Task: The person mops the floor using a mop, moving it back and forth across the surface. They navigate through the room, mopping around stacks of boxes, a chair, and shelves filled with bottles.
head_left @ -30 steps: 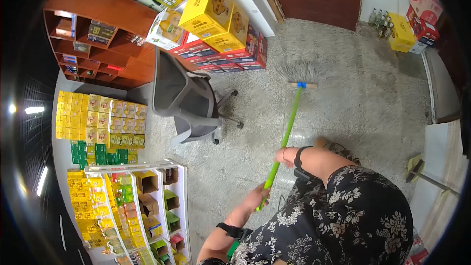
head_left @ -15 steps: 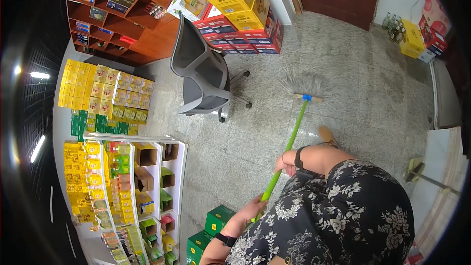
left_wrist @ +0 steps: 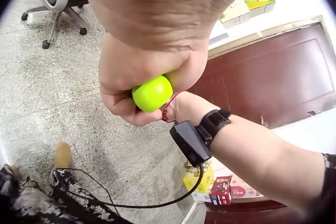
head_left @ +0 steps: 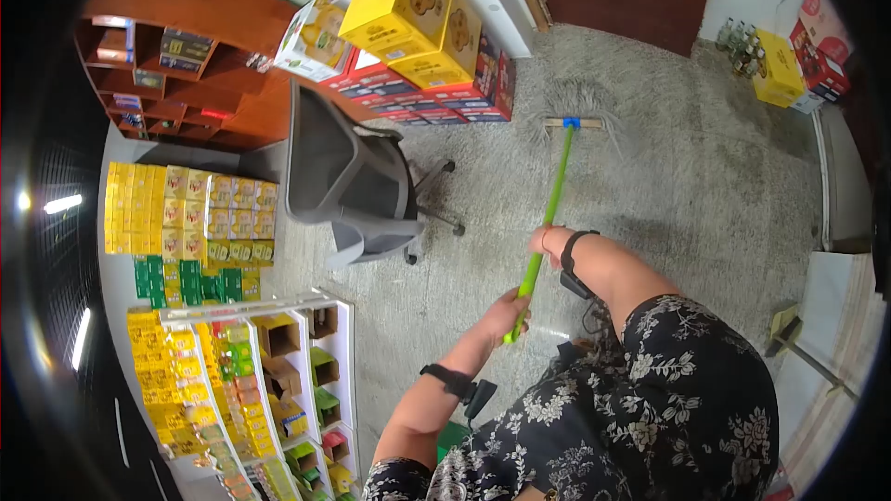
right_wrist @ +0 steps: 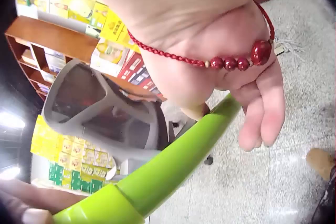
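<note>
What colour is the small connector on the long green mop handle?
The small connector is blue; it shows best in the head view.

Open grey floor point(head_left: 696, 186) stretches right of the mop point(head_left: 559, 181), out to a yellow box point(head_left: 778, 70) and glass bottles point(head_left: 739, 46) near the wall. To the left, a narrower strip separates the mop from an office chair point(head_left: 362, 184) (its wheeled feet jut into that gap). Stacked cartons point(head_left: 418, 46) block the far left; white shelves point(head_left: 345, 353) rise left of the left hand point(head_left: 504, 317).
</note>
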`<state>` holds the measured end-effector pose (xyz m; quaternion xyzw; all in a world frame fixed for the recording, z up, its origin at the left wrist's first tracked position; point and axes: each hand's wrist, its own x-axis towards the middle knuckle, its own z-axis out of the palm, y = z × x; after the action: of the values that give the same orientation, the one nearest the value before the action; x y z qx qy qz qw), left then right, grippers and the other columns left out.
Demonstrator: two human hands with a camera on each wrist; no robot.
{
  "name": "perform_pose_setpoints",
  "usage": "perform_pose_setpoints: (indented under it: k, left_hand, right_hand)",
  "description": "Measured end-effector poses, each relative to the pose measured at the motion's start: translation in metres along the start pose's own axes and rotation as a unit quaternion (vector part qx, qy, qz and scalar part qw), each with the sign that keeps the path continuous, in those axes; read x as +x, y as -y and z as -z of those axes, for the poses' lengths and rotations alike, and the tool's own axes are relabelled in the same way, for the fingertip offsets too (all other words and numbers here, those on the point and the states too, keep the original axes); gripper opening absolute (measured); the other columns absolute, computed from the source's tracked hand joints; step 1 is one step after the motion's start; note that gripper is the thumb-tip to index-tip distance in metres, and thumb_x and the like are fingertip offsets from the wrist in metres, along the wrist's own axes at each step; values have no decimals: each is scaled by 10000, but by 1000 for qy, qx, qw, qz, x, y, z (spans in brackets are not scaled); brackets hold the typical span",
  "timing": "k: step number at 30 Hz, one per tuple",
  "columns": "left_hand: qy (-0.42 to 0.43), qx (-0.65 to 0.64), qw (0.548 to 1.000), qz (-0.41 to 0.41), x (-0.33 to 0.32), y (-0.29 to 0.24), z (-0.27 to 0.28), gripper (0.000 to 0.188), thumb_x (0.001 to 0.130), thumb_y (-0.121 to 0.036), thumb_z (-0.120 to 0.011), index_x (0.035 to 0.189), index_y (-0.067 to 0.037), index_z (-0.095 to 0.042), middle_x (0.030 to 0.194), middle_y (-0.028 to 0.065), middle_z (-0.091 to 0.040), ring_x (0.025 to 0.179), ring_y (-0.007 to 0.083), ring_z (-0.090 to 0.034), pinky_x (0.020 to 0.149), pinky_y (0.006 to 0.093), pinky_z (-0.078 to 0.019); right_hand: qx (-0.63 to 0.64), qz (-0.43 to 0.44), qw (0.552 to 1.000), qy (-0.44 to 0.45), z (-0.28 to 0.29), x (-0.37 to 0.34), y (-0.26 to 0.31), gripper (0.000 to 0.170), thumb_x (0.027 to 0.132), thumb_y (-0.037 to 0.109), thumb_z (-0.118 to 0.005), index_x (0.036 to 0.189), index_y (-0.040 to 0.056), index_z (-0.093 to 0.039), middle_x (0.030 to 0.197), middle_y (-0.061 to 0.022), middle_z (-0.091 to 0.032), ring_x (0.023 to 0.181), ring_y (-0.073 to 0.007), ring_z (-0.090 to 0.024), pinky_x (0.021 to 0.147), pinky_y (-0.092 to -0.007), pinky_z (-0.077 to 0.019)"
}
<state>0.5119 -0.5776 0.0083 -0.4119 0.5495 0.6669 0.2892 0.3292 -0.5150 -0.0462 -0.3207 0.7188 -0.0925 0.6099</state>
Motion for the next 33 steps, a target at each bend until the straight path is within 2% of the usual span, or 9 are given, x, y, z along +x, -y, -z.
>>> perform_pose_setpoints:
  k: [9,11,12,15,19,25,29,31,33]
  left_hand:
    - [0,5,1000,-29,101,-161,-24,323,881,-239,-461,1123,-31,-405,726,46,-477,472,125,-451,411,238,-385]
    - [9,13,1000,-23,111,-181,-21,317,878,-246,-465,1108,-35,-410,724,44,-483,473,119,-457,399,242,-382]
    - [4,13,999,-31,113,-189,-20,304,874,-252,-468,1087,-40,-416,719,42,-487,477,114,-463,387,242,-377]
    - [0,17,1000,-24,116,-203,-17,294,873,-253,-468,1077,-46,-423,718,40,-490,479,109,-465,382,241,-374]
    - [-2,11,1000,-18,118,-198,-13,289,871,-251,-468,1070,-45,-435,720,37,-492,479,109,-461,391,237,-373]
    - [-5,6,1000,-24,96,-161,-7,270,870,-250,-476,1043,-44,-459,715,30,-487,480,112,-454,410,228,-370]
    - [-13,-5,1000,-24,59,-103,13,308,872,-246,-489,1105,-48,-450,726,29,-481,487,107,-455,423,223,-386]
    - [-4,5,1000,0,30,-63,27,312,878,-233,-487,1127,-50,-443,737,24,-480,496,101,-449,436,218,-394]
    - [-6,-15,1000,6,-1,-13,39,326,880,-227,-487,1149,-51,-435,738,23,-477,506,99,-445,441,217,-394]
  right_hand:
    - [-125,1,990,-72,159,94,-63,266,828,88,-372,924,-17,-596,730,-161,-638,588,-243,-632,503,-366,-519]
    - [36,-73,989,-123,177,107,-70,262,823,107,-384,942,-16,-582,752,-148,-636,595,-236,-629,496,-360,-515]
    - [51,-40,989,-131,187,90,-66,266,820,132,-392,954,-15,-568,775,-155,-627,610,-233,-623,498,-359,-509]
    - [74,-65,991,-94,204,88,-63,260,818,131,-393,947,-11,-567,780,-160,-623,626,-235,-618,503,-360,-502]
    - [152,-97,977,-114,196,90,-62,306,830,197,-371,980,-8,-542,748,-156,-599,595,-241,-587,492,-357,-483]
    - [120,-52,985,-112,149,108,-60,310,836,212,-358,955,-9,-540,735,-172,-592,585,-254,-589,478,-372,-482]
    - [153,-78,983,-62,93,104,-36,317,851,228,-395,926,-37,-552,704,-188,-598,556,-275,-605,472,-398,-501]
    - [131,-29,990,-36,42,108,-27,401,859,329,-426,923,-47,-551,701,-186,-599,564,-281,-606,480,-398,-506]
    - [204,-68,977,-16,-11,100,-10,480,854,412,-440,930,-48,-550,697,-184,-598,565,-286,-606,487,-406,-508]
